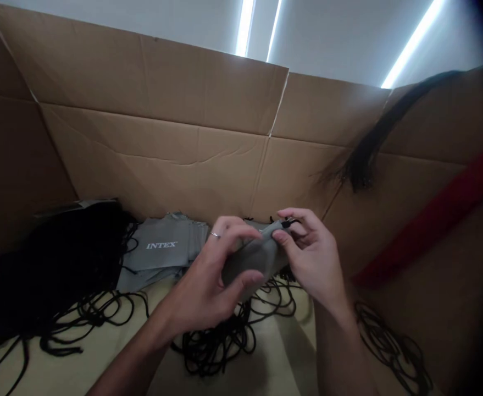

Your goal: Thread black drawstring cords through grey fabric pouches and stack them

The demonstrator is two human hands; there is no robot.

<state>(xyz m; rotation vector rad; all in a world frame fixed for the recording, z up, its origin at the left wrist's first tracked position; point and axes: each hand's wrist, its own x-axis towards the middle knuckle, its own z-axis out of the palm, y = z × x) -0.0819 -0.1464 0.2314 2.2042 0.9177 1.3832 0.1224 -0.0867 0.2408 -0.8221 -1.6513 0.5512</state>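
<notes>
A small grey fabric pouch [251, 258] is held up between my two hands. My right hand [313, 256] pinches its upper right corner between thumb and fingers, where a short black cord end [288, 223] sticks out. Curved around the pouch's left side is my left hand [208, 275], with a ring on one finger; its thumb and index are spread across the front, and its other fingers are partly hidden. Below the hands lies a tangle of black cords [220, 344]. Left of them sits a stack of flat grey pouches [161, 247], the top one printed INTEX.
A large black pile [55, 264] with loose cord loops fills the left side. Cardboard walls [162, 137] enclose the work area. A bundle of black strands [365, 154] hangs over the right wall, near a red strip [431, 225]. More coiled cord [393, 346] is at lower right.
</notes>
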